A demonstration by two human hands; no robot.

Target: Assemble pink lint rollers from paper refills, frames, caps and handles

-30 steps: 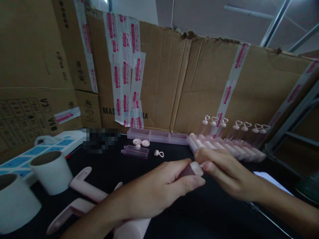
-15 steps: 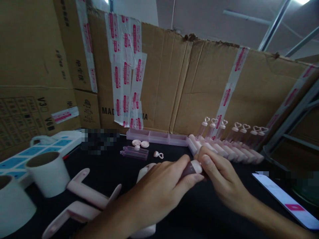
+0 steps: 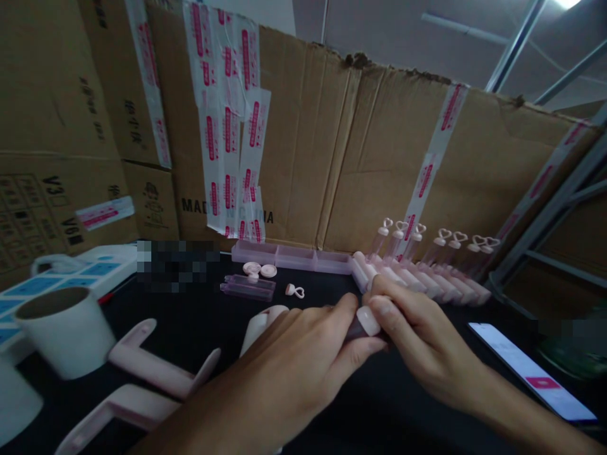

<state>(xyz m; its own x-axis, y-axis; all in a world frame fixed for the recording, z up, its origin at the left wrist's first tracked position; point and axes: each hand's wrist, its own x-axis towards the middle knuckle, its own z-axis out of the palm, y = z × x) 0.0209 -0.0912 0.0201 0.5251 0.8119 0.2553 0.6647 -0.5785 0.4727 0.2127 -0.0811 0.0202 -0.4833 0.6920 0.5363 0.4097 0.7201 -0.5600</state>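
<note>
My left hand (image 3: 303,360) is wrapped around a small dark tube with a pale pink cap (image 3: 366,320). My right hand (image 3: 417,341) pinches that cap with thumb and fingers. Both hands hover low over the black table (image 3: 199,319), just in front of a row of pink-capped tubes (image 3: 417,278) lying side by side. Behind that row stand several clear tubes with heart-shaped tops (image 3: 441,243). A loose heart-shaped top (image 3: 294,291) lies on the table to the left.
Taped cardboard walls (image 3: 332,158) close the back. Pink trays (image 3: 294,258), round pink discs (image 3: 260,270) and a clear case (image 3: 247,287) sit mid-table. Pink handles (image 3: 142,373) and white rolls (image 3: 66,328) lie left. A lit phone (image 3: 531,373) lies right, by a metal rack (image 3: 545,234).
The view has shifted slightly right and down. Both hands stay closed on the capped tube, with my right fingers shifting a little on the cap.
</note>
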